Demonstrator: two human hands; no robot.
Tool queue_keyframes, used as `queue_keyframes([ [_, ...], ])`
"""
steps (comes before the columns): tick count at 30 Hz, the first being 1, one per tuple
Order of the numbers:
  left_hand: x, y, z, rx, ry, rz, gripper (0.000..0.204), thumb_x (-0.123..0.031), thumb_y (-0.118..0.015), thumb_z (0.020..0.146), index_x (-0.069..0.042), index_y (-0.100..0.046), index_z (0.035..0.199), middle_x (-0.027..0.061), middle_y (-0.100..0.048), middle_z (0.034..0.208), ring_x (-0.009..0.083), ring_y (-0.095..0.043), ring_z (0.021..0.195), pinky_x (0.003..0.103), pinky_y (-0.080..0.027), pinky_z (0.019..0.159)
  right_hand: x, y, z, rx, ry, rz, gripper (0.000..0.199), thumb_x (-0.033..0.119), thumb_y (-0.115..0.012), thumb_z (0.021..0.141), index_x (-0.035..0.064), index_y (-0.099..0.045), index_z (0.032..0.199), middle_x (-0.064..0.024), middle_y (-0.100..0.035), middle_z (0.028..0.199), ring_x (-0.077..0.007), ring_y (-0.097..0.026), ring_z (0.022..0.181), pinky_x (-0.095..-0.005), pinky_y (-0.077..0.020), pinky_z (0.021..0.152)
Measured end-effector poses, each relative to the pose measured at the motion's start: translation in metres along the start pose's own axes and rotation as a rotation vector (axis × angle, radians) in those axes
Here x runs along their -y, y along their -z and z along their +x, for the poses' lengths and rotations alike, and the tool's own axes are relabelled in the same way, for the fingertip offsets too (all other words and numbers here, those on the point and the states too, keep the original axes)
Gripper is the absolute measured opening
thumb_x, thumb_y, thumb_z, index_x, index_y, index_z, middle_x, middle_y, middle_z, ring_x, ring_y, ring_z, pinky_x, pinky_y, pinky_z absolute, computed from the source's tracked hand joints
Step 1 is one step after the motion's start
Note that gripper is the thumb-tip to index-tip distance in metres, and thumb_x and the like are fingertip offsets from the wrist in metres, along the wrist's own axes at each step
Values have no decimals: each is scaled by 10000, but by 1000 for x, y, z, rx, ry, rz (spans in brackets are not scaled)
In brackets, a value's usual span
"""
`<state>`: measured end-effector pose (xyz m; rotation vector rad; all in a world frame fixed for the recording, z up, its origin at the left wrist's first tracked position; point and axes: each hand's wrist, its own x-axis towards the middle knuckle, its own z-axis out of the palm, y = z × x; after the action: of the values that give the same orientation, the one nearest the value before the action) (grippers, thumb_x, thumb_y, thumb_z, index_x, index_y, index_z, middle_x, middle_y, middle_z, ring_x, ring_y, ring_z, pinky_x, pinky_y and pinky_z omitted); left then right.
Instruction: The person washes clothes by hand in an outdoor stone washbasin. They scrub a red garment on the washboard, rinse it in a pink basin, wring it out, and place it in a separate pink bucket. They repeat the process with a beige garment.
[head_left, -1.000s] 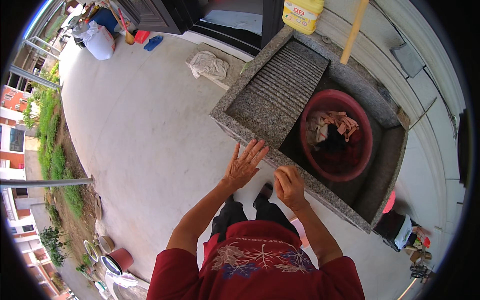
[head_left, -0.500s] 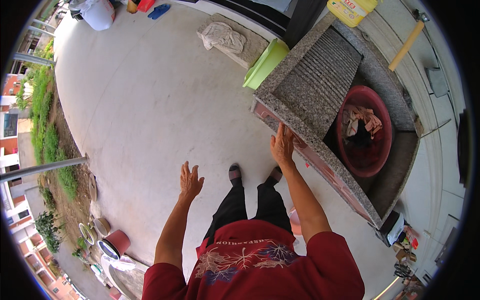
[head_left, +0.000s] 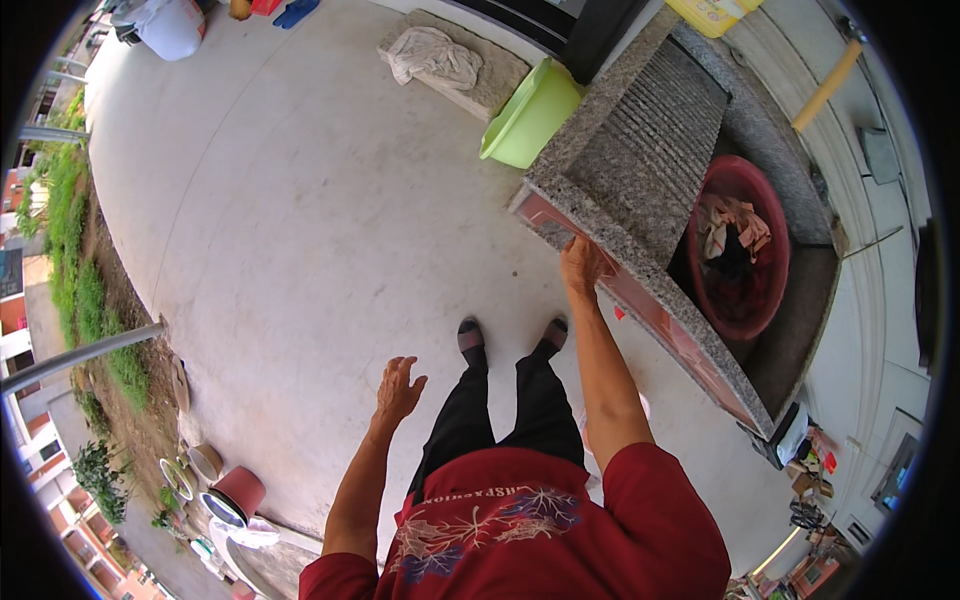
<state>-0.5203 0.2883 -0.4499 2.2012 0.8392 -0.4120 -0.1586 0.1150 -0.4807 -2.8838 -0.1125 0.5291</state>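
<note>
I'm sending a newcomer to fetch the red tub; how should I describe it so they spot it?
Start at the grey stone sink beside the person's right hand. To the right of its ridged washboard, in the deeper trough, sits a round red tub. Unlike the light green basin outside the sink, it holds a jumble of fabric.

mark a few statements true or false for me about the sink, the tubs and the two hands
1. The red tub is inside the stone sink, with clothes in it. True.
2. The left hand grips the red tub's rim. False: it is apart from the sink, with nothing seen in it.
3. The green tub is beside the sink. True.
4. The right hand is among the clothes. False: it is at the sink's outer side; contact is unclear.
</note>
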Motion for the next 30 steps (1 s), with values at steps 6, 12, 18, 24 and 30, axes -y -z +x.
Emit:
queue_keyframes([
  [6, -39, -7, 17, 40, -109, -88, 415, -227, -670, 806, -113, -524, 1177, 152, -549, 1109, 329, -564, 952, 431, -470, 783, 15, -5, -50, -429, 148, 128, 341, 45, -585, 796, 163, -499, 1104, -155, -510, 1021, -352, -578, 935, -457, -493, 699],
  [12, -62, -17, 31, 16, -235, -182, 389, -214, -676, 810, -86, -544, 1153, 175, -575, 1058, 302, -581, 814, 394, -474, 748, 19, 9, -120, -352, 339, 266, 387, -25, -602, 771, 205, -523, 1072, -105, -467, 940, -322, -575, 860, -423, -499, 702],
  [18, -76, -12, 32, 133, -207, -184, 400, -206, -688, 810, -95, -547, 1167, 163, -581, 1091, 300, -597, 916, 388, -493, 783, 6, 94, -209, -320, 785, 423, 347, -38, -656, 707, 111, -580, 1011, -113, -506, 921, -280, -584, 774, -350, -505, 587],
  [24, -77, -13, 44, 130, -249, -218, 384, -220, -695, 799, -77, -567, 1131, 170, -596, 1038, 305, -612, 860, 395, -501, 741, -2, 194, -145, -735, 792, 371, 375, -66, -646, 697, 87, -563, 1030, -106, -497, 910, -261, -575, 752, -342, -503, 562],
  [30, -80, -29, 58, 114, -238, -248, 383, -234, -702, 792, -79, -572, 1117, 170, -614, 1007, 281, -617, 807, 388, -506, 715, -22, 213, -15, -762, 666, 250, 349, -61, -628, 734, 89, -538, 1036, -120, -489, 899, -311, -592, 777, -390, -513, 608],
])
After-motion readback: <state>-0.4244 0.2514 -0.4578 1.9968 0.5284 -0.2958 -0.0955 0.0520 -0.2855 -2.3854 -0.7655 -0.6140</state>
